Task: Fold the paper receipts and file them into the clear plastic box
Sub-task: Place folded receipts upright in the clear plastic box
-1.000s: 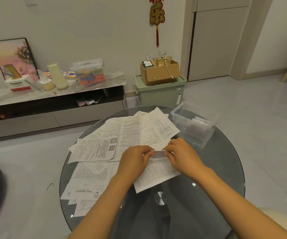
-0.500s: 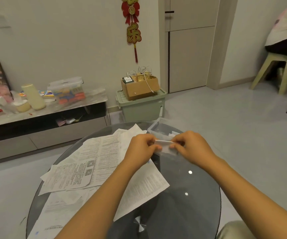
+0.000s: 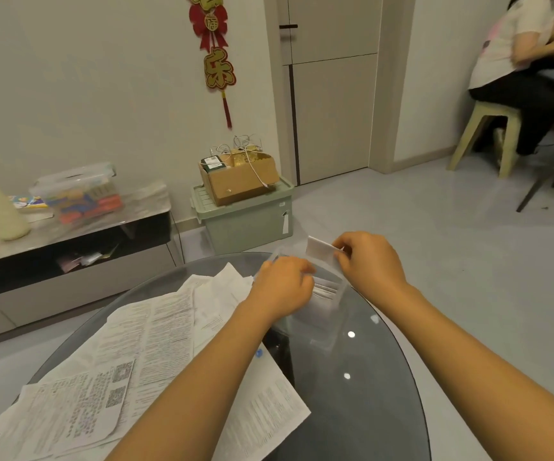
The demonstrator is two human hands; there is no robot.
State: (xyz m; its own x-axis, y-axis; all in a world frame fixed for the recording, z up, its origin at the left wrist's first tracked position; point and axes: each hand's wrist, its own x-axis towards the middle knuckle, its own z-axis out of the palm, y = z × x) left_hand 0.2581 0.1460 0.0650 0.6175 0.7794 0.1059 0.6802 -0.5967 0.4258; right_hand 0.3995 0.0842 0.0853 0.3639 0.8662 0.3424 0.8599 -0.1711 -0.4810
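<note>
A small folded white receipt (image 3: pixel 320 251) is pinched in my right hand (image 3: pixel 368 264), held just above the far edge of the clear plastic box (image 3: pixel 322 331). The box stands at the far side of the round glass table (image 3: pixel 368 394), with folded papers (image 3: pixel 327 289) showing inside it. My left hand (image 3: pixel 282 287) is at the box's left rim with its fingers curled over the edge; the fingertips are hidden. Several unfolded printed receipts (image 3: pixel 155 334) lie spread over the left half of the table, partly under my left forearm.
Beyond the table stands a green storage bin (image 3: pixel 249 221) with a cardboard box (image 3: pixel 239 178) on it. A low TV cabinet (image 3: pixel 69 234) with containers lines the left wall. A person sits on a plastic stool (image 3: pixel 488 134) at the far right.
Both hands held the folded receipt together before. Now only my right hand carries it, moved out over the box, and my left hand has let go and dropped to the box's rim. The view swung right.
</note>
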